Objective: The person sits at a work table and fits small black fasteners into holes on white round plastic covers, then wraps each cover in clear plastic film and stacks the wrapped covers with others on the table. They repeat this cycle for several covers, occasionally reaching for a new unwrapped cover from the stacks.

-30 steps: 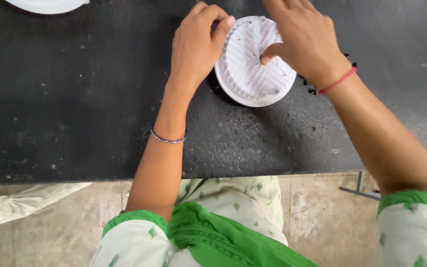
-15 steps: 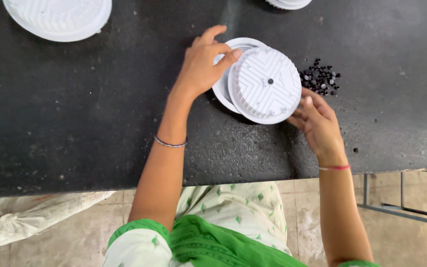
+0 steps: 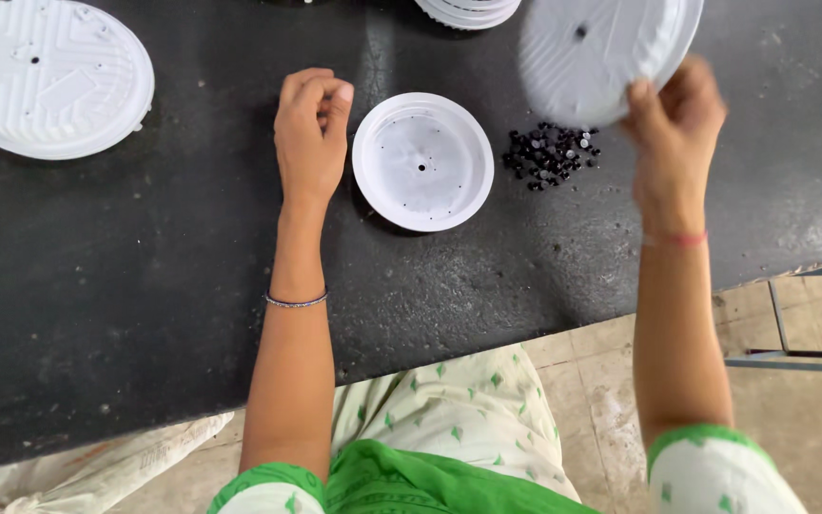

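At the far left, one large white ribbed disc (image 3: 49, 76) is lying flat on the dark counter (image 3: 126, 314), well apart from everything else. Moving right, the left hand (image 3: 309, 133) is resting on the counter with its fingers curled loosely together, clamped on nothing; it is sitting just beside the left rim of a white round tray (image 3: 422, 162), and whether skin is touching plastic cannot be told. One thin bracelet (image 3: 296, 302) is circling that forearm. The tray, a single shallow piece with a small hole at its centre, is lying open side up on the counter between the two hands.

Above it, at the top edge, a short stack of white discs (image 3: 468, 11) is showing only partly, so its count cannot be told. Just right of the tray, one small heap of black beads (image 3: 552, 152) is lying on the counter, too many and too small to count, near the tray but not touching it.

Farther right, the right hand (image 3: 673, 124) is raised above the counter, its fingers and thumb clamped on the lower edge of one white ribbed lid (image 3: 601, 52). The lid is tilting, blurred, with a dark hole near its middle. One pink band (image 3: 675, 239) is sitting on that wrist. At the lower right, tiled floor (image 3: 811, 314) is showing past the counter's edge.
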Demonstrator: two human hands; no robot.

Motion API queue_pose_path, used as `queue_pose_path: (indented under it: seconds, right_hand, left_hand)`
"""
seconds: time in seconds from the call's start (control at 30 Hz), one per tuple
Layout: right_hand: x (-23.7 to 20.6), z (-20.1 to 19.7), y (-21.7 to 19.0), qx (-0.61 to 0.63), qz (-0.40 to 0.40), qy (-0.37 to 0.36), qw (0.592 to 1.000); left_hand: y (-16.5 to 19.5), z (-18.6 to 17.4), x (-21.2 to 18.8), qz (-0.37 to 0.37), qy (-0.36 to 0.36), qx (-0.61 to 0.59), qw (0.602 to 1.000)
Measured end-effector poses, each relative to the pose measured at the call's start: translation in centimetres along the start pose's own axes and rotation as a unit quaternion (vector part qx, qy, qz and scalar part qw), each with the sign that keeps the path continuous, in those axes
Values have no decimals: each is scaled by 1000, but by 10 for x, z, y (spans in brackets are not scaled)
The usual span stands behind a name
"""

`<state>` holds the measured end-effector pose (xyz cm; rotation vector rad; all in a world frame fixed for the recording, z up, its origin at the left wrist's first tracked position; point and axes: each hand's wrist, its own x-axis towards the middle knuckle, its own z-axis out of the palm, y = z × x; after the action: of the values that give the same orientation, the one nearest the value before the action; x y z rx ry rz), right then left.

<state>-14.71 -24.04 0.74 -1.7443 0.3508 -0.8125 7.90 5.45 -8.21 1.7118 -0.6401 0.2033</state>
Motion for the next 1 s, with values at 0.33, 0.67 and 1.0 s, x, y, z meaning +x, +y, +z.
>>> queue_pose_path:
  seconds: [0.33, 0.67, 1.0]
  right_hand:
    - [105, 19, 116, -534, -269, 15, 802]
    - [98, 30, 119, -507, -278, -15, 816]
    - [109, -5, 146, -542, -267, -38, 796]
  left_hand:
    - [16, -6, 3, 2, -10, 26, 1000]
    - [14, -6, 4, 15, -13, 36, 999]
    - [17, -7, 3, 19, -33, 53, 998]
